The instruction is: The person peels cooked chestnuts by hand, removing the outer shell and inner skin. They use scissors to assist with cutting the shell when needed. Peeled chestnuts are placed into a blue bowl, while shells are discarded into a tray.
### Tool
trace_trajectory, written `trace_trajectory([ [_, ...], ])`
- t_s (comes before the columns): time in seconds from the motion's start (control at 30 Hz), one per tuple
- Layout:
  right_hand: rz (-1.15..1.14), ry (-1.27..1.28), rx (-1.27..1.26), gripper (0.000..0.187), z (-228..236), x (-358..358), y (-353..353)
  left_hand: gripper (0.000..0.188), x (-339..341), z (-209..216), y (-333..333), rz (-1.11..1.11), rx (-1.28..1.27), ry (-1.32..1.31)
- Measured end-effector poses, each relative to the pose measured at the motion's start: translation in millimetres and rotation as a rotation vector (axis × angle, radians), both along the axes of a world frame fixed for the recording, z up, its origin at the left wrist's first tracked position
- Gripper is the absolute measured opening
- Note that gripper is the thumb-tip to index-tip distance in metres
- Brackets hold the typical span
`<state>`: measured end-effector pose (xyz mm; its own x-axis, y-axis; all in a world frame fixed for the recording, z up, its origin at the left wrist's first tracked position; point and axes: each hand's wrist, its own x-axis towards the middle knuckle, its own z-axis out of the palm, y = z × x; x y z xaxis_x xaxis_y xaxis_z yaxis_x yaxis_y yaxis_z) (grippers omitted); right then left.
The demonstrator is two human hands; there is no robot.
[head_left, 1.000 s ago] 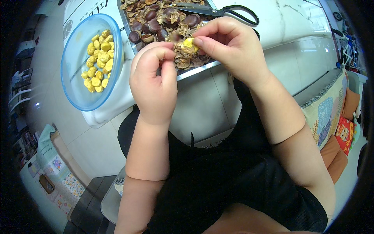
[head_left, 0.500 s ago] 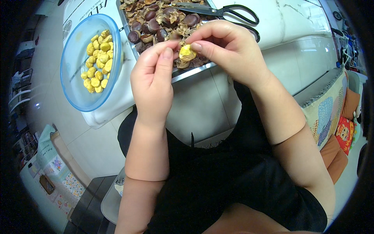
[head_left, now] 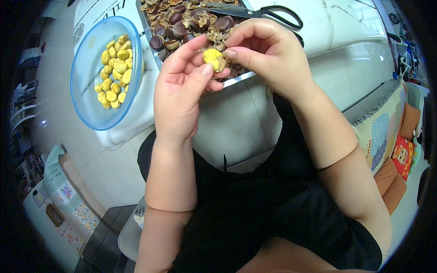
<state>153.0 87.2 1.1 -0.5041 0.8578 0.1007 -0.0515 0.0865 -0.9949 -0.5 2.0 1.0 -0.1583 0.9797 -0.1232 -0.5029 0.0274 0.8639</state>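
A yellow chestnut [head_left: 212,58] with a patch of brown skin on its lower right side is held over the near edge of a metal tray [head_left: 236,80]. My left hand [head_left: 182,86] grips it between the thumb and the fingers, which curl beneath it. At its right edge, the thumb and forefinger of my right hand [head_left: 268,54] are pinched together against the nut; whether a scrap of skin is between them is too small to tell. Dark brown chestnuts [head_left: 180,30] lie in the tray among loose shells and skins [head_left: 154,10].
A clear blue-rimmed bowl [head_left: 77,86] with several yellow chestnuts [head_left: 119,67] stands left of the tray. Black-handled scissors [head_left: 287,18] lie across the tray's far right edge. Both rest on a white marble-patterned table [head_left: 341,22]. A cushioned sofa [head_left: 378,123] is at the right.
My left hand has turned and its fingers have spread more beneath the chestnut. The nut has moved slightly up and left, and its yellow side shows more. My right hand has shifted slightly.
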Motion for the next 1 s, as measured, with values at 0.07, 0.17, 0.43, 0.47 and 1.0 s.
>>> trace_trajectory([
  [0.07,0.021,-0.1,0.019,0.01,3.3,3.6,1.8,0.036,0.8,0.3,0.3,0.024,0.0,-0.002],
  [0.17,0.045,-0.089,-0.017,0.01,4.5,1.9,-1.8,0.034,0.6,-2.4,0.1,0.029,0.014,0.011],
  [0.43,-0.049,-0.355,0.473,0.012,5.9,2.9,0.1,0.029,4.1,-8.0,-2.9,0.085,0.098,0.309],
  [0.47,-0.049,-0.379,0.53,0.012,6.0,3.0,0.3,0.028,4.3,-8.1,-3.1,0.095,0.097,0.363],
  [1.0,-0.025,-0.35,0.473,0.012,4.2,2.5,1.6,0.027,3.3,-7.1,-4.3,0.11,0.133,0.502],
])
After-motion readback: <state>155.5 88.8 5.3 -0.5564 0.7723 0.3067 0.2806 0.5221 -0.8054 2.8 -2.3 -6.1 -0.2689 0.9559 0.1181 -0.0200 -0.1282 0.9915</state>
